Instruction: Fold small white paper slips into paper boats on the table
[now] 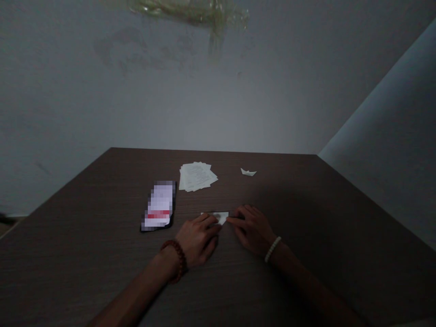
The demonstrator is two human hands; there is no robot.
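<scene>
A small folded piece of white paper point(223, 218) lies on the brown table in front of me. My left hand point(197, 238), with a reddish-brown bead bracelet at the wrist, holds it down, its curved fingers covering the left and lower part. At the paper's right corner, the stretched forefinger of my right hand point(254, 229) touches the edge; its thumb is apart below and the other fingers are bent. That wrist wears a pale bead bracelet. Farther back on the right sits a small folded paper boat point(248, 172).
A loose stack of printed paper sheets point(197, 176) lies beyond my left hand. To its left is a phone point(159, 204) with a lit, blurred screen. The brown table point(102, 227) meets a grey wall point(218, 109) at its far edge, and yellowish tape point(190, 12) is stuck higher up.
</scene>
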